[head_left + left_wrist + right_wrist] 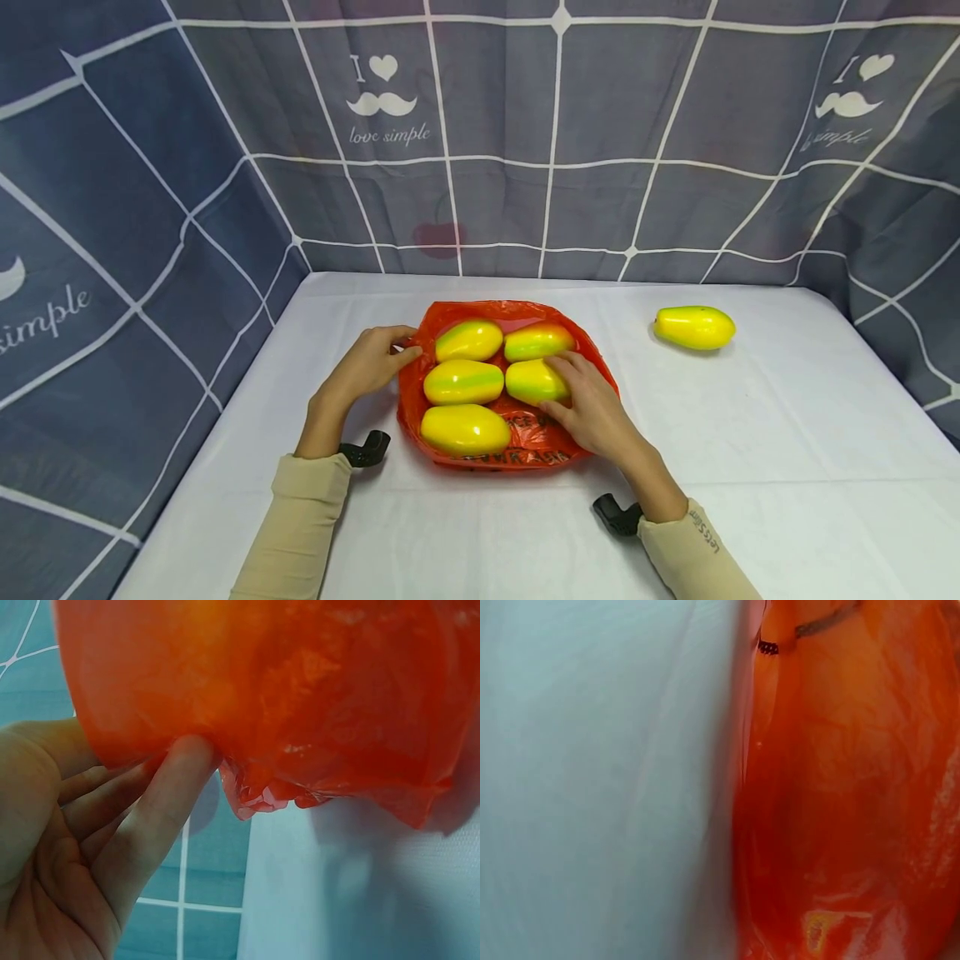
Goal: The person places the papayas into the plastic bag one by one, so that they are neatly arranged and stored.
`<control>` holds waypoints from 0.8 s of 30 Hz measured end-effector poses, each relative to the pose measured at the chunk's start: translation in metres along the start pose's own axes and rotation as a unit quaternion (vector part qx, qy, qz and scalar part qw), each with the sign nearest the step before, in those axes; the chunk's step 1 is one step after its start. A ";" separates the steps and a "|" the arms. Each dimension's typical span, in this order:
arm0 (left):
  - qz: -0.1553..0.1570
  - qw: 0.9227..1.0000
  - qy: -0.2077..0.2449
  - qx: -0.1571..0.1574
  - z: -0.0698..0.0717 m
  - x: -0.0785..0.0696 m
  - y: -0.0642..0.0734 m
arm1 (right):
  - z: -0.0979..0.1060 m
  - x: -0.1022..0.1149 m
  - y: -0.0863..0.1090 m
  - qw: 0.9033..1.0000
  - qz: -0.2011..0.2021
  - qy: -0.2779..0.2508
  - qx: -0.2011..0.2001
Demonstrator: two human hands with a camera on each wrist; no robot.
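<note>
A red plastic bag (536, 454) lies spread wide at the mouth on the table, several glossy yellow-green papayas (465, 431) inside it. My left hand (367, 364) pinches the bag's left rim between thumb and fingers; the left wrist view shows the thumb against the thin red plastic (300, 690). Reaching in from the right, my right hand (592, 406) grips one papaya (532, 381) in the bag's right half, thumb at its near side and fingers over its far side. In the right wrist view the bag's outer wall (855, 787) hides that grip.
Another papaya (695, 327) lies alone on the white tablecloth (787, 433), right of the bag. A grey curtain (495, 108) with white grid lines stands behind and along the left. Black wrist-worn devices (365, 450) sit at both wrists.
</note>
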State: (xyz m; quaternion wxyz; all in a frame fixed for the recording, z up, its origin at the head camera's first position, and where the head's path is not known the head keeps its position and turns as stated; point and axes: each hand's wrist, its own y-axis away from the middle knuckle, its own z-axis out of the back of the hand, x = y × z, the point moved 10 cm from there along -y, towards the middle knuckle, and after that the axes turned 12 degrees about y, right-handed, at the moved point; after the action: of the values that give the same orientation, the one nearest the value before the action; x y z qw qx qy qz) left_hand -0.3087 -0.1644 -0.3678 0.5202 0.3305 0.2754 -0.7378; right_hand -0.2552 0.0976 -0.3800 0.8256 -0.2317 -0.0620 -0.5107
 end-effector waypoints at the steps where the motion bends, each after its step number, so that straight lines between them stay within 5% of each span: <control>1: -0.001 1.000 -0.001 0.000 0.000 0.000 0.000 | 0.000 0.000 0.000 1.000 0.000 -0.001 0.001; 12: 0.008 1.000 0.000 0.000 -0.001 0.000 0.000 | 0.002 -0.001 0.001 1.000 0.016 0.004 -0.018; 24: 0.006 1.000 -0.001 -0.001 0.000 0.000 0.000 | 0.009 0.003 0.003 1.000 0.013 -0.013 0.009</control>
State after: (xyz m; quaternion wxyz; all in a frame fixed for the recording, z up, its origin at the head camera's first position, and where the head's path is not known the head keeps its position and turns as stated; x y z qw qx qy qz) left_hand -0.3086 -0.1644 -0.3682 0.5257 0.3307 0.2738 -0.7344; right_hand -0.2500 0.1006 -0.3720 0.8332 -0.2315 -0.0739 -0.4967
